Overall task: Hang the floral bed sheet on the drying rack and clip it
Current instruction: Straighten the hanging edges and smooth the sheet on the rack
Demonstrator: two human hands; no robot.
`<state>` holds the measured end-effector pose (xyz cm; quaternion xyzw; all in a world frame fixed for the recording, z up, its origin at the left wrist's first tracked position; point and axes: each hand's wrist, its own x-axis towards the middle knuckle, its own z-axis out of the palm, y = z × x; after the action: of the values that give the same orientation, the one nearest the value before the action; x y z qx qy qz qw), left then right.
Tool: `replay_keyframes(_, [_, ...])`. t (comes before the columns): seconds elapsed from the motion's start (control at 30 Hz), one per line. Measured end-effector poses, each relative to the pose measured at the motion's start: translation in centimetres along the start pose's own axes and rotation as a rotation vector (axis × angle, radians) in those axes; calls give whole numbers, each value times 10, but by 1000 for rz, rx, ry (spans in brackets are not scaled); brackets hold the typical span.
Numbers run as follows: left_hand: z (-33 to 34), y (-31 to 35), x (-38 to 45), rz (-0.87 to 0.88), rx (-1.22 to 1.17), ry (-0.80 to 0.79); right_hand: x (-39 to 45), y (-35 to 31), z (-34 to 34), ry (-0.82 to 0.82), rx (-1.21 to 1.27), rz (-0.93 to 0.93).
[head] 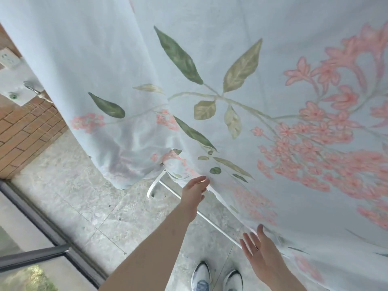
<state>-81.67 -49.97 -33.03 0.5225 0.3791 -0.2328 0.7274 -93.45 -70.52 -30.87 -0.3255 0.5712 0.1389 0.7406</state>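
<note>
The floral bed sheet [231, 70], pale blue with green leaves and pink blossoms, hangs in front of me and fills most of the view. Its lower hem runs diagonally from the middle to the lower right. My left hand [195, 189] reaches out to the hem, fingertips touching the cloth near the rack's foot. My right hand [258, 246] is open, palm turned toward the sheet's lower edge, fingers spread and just at the cloth. Of the white drying rack I see only a bottom bar [210, 222] and a curved foot [154, 185] below the sheet. No clips are visible.
A grey stone-tile floor [94, 185] lies below. A brick wall [25, 133] with a white socket [8, 58] and a tap [31, 87] stands at the left. A dark metal frame [48, 234] crosses the lower left. My two sneakers [216, 279] are at the bottom.
</note>
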Motion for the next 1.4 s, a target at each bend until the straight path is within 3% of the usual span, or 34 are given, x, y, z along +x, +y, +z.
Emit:
replay_keyframes(0.07, [-7, -2, 6, -35, -77, -6, 7, -1, 0, 12, 29, -2])
replay_keyframes(0.17, [-7, 8, 20, -93, -123, -145, 20, -1, 4, 59, 62, -23])
replay_keyframes(0.27, [2, 14, 25, -70, -29, -216, 22, 0, 6, 69, 35, -45])
replay_keyframes(0.47, [-11, -24, 10, 103, 177, 102, 24, 15, -10, 295, -131, -120])
replay_keyframes(0.73, [-16, -56, 14, 83, 372, 291, 45, 35, -21, 436, -220, -62])
replay_keyframes(0.93, [-15, -63, 9, 55, 641, 325, 45, 29, -40, 275, -347, 24])
replay_keyframes(1.1, [-5, -103, -58, -18, 757, 335, 1, 10, -82, 30, -607, 127])
replay_keyframes(1.27, [28, -173, -152, 44, 672, 307, -46, -16, -165, -97, -1041, -206])
replay_keyframes(1.4, [79, -238, -216, 32, 562, 278, -82, -47, -247, -116, -1084, -287])
